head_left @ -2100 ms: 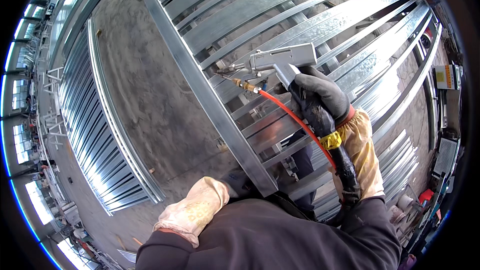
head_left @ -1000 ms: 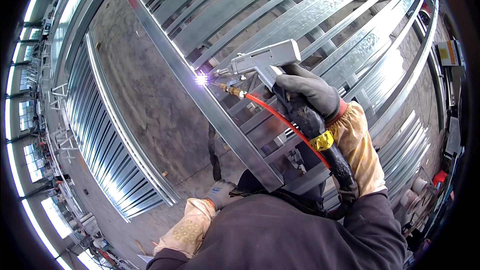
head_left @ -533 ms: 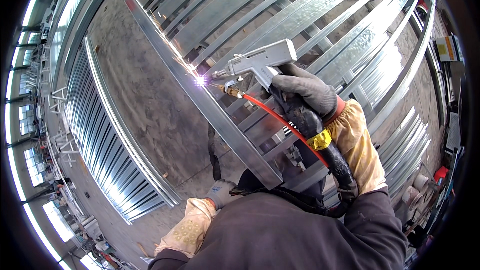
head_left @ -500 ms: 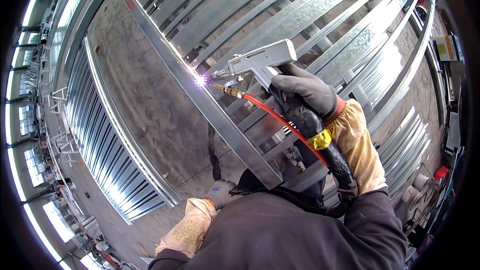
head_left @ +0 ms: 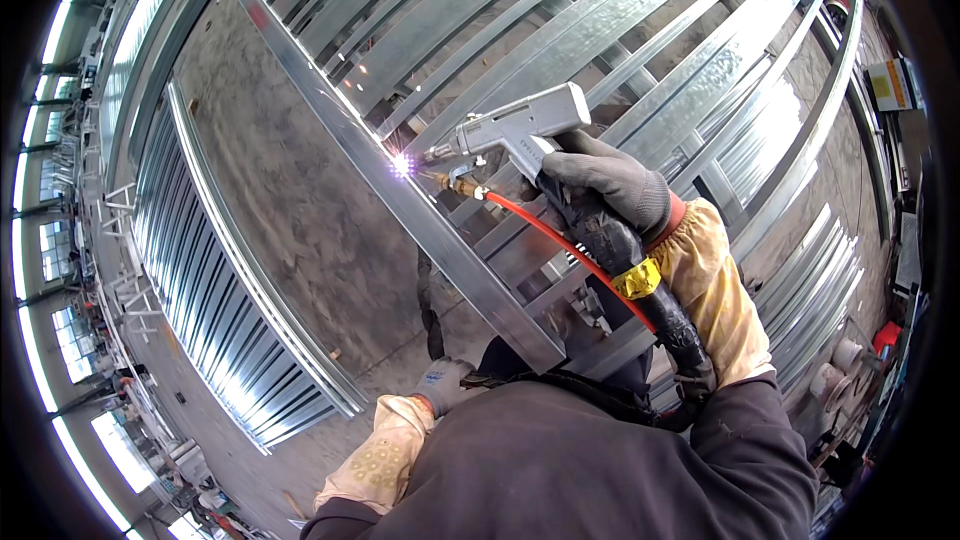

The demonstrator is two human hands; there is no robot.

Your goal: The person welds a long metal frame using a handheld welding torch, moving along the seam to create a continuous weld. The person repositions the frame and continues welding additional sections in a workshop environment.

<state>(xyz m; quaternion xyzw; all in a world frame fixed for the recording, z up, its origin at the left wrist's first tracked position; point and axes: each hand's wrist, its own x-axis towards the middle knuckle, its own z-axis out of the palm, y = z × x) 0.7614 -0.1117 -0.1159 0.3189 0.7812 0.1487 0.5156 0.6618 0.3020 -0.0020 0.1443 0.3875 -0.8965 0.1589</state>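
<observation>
My right hand (head_left: 625, 185), in a grey glove with a tan sleeve guard, is closed round the grip of a silver handheld welding gun (head_left: 520, 123). Its nozzle meets the top edge of a long galvanized steel tube (head_left: 350, 125), where a bright violet-white spot glows and sparks fly. Below the nozzle, a brass fitting joins an orange hose (head_left: 545, 228) that runs back beside the black-wrapped gun cable (head_left: 610, 237). Low by my body, my left hand (head_left: 443, 383), also gloved, is closed round a black cable (head_left: 428, 315); its fingers are partly hidden.
Slats of the galvanized frame (head_left: 480, 25) spread away to the far right. At left, a slatted metal panel (head_left: 220, 280) lies on the concrete floor (head_left: 290, 150). More metal bars (head_left: 810, 285) lie at right, near spools (head_left: 835, 370).
The welding gun and its bright spot have shifted very slightly down along the tube. More orange sparks now fly above the nozzle. My left hand keeps its place.
</observation>
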